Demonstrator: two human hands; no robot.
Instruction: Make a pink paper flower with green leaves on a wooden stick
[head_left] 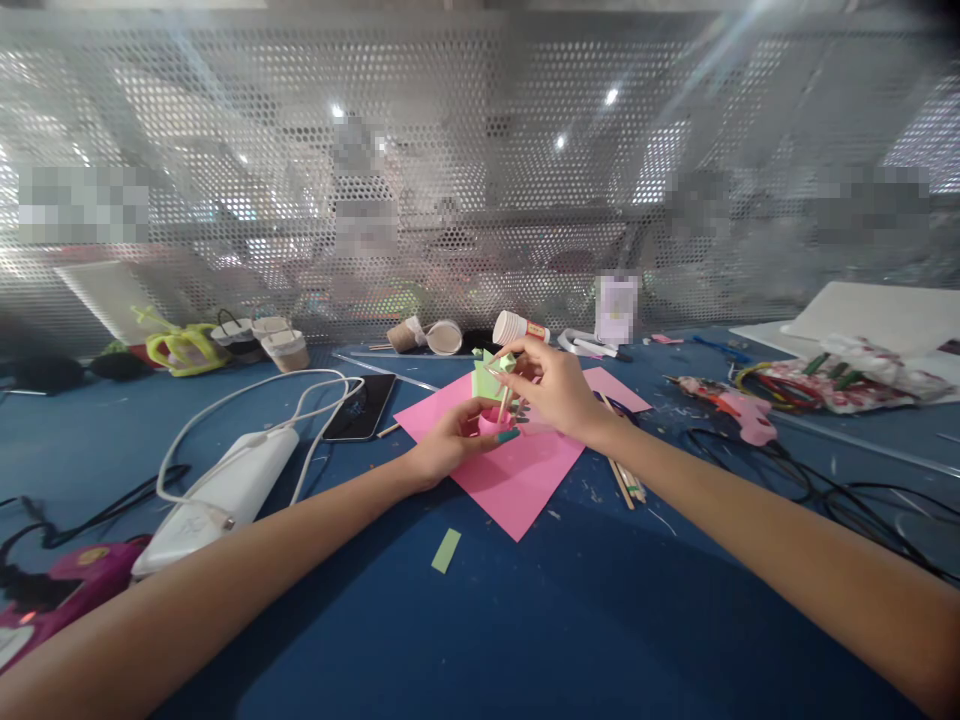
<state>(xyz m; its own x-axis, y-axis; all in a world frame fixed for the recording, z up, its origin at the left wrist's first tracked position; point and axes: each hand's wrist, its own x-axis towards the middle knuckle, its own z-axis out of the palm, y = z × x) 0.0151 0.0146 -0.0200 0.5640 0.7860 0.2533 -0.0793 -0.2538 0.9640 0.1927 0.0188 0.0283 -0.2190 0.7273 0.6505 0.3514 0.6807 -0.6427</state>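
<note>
My left hand (450, 436) is closed round a small pink paper cup (495, 421) above the pink paper (517, 490). From the cup a thin wooden stick (505, 403) rises, topped by a light green paper piece (504, 364). My right hand (546, 385) pinches the green piece at the top of the stick. More light green paper (484, 383) shows just behind the hands. A small green paper strip (446, 551) lies on the blue table nearer to me.
A phone (361, 406), a white power bank (225, 495) and its cable lie at left. Wooden sticks (622, 482) and a pink glue gun (750, 415) are at right. Paper cups (517, 328) stand along the perforated metal panel (465, 180).
</note>
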